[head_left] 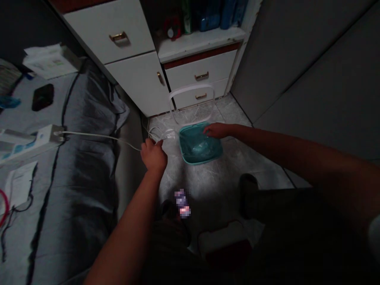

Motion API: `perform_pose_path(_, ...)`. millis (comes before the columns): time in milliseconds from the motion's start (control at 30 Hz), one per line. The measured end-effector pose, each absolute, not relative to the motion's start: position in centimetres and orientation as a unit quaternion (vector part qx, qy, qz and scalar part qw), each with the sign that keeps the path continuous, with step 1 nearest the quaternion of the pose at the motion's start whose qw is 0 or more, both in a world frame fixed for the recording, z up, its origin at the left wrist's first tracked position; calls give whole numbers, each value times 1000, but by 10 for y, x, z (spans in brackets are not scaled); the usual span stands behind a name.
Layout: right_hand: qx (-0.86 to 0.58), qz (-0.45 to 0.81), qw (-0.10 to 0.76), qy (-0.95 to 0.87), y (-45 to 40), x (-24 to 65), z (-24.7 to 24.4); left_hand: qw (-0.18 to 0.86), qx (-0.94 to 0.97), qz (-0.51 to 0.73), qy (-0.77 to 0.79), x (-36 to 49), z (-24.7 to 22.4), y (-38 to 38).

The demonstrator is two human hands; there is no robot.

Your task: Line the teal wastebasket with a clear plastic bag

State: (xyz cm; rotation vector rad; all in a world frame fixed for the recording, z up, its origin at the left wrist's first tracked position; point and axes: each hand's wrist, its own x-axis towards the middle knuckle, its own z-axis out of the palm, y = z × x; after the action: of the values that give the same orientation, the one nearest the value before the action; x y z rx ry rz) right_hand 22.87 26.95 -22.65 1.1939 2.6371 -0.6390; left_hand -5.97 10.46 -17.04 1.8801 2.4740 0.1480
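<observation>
A teal bin [186, 156] stands on the floor with a clear plastic bag [199, 148] bunched inside it. My right hand [217, 130] reaches over the bin's far right rim, fingers curled on the bag. To the left of the bin, my left hand [153, 155] is closed, and a thin strip of see-through plastic runs from its fingertips toward the bin. Its fingertips are partly hidden. Behind the bin a whitish rim ring [191, 88] stands on edge near the drawers. A white cable [101, 136] passes behind my left hand.
On the left is a bed [86, 158] bearing a power strip [47, 136], a dark phone [43, 97] and a tissue pack [52, 61]. White cabinets [136, 83] close off the back, a grey panel [320, 87] the right. A lit, blurred-out screen [182, 204] shows low in front.
</observation>
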Motion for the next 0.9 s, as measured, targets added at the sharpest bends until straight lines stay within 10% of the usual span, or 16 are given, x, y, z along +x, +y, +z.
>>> perform_pose_path(367,450,-128,132,874,182,304,-195,71,836,-94,535,-32,-197,121)
perform_pose_path(900,450,-112,176,869,169,304,-233,175,811,-82,553,-61,-222,115)
